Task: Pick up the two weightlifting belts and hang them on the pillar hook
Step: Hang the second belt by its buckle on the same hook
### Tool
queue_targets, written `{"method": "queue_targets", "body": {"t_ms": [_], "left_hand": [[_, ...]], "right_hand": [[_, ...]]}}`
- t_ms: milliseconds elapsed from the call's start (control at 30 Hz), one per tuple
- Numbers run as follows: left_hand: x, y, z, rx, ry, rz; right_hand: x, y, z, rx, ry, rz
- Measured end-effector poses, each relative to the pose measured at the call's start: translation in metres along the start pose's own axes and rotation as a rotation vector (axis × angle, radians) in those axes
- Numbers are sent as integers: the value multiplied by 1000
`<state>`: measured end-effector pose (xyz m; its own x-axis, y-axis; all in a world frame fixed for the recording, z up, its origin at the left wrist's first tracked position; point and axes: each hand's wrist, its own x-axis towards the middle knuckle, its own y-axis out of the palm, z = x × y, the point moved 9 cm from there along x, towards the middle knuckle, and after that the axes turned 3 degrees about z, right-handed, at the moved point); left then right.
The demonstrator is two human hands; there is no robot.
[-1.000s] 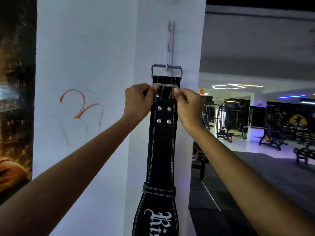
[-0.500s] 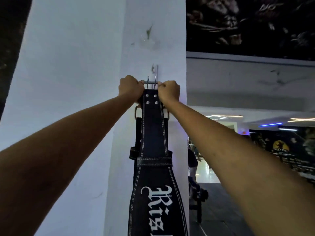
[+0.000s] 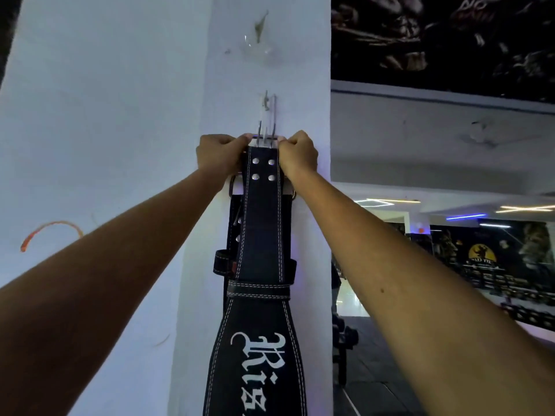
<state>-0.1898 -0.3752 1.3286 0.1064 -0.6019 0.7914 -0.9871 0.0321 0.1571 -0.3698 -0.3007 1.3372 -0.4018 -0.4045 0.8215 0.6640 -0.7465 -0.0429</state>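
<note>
A black weightlifting belt (image 3: pixel 260 319) with white stitching and white lettering hangs down the front of the white pillar (image 3: pixel 240 70). My left hand (image 3: pixel 220 154) and my right hand (image 3: pixel 298 154) grip the two ends of its metal buckle (image 3: pixel 265 139), held level with the lower end of the metal pillar hook (image 3: pixel 268 105). Behind it a second black belt (image 3: pixel 232 223) hangs against the pillar, mostly hidden, its buckle bar showing just below my hands.
The pillar's left face carries an orange scrawl (image 3: pixel 49 232). To the right the gym floor opens out with weight machines (image 3: pixel 342 340), dumbbell racks (image 3: pixel 525 307) and ceiling lights. A dark mural (image 3: pixel 444 40) covers the upper right wall.
Both hands have lifted the front belt's buckle up past the hanging belt's buckle to the hook. My view has tilted upward.
</note>
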Motion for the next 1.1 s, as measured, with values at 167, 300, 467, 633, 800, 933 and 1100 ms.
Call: {"method": "queue_targets", "body": {"t_ms": [167,300,467,633,800,933,1100], "left_hand": [[-7,-6,1,32,-75,-32],[-22,-8,-12,109,-130,33],[-50,-16,-4,91,-168,73],[-116,-36,16,11,-78,-33],[-188,-54,52,88,-37,54],[-253,-68,71,189,76,33],[-321,-76,137,103,-132,-14]], "right_hand": [[-5,-6,4,-2,70,25],[-19,-17,11,-148,51,40],[-59,-26,-7,-100,42,76],[-112,-25,-20,98,64,9],[-180,-18,-53,243,134,-21],[-240,-14,-95,434,177,-33],[-284,-8,-139,478,236,24]]}}
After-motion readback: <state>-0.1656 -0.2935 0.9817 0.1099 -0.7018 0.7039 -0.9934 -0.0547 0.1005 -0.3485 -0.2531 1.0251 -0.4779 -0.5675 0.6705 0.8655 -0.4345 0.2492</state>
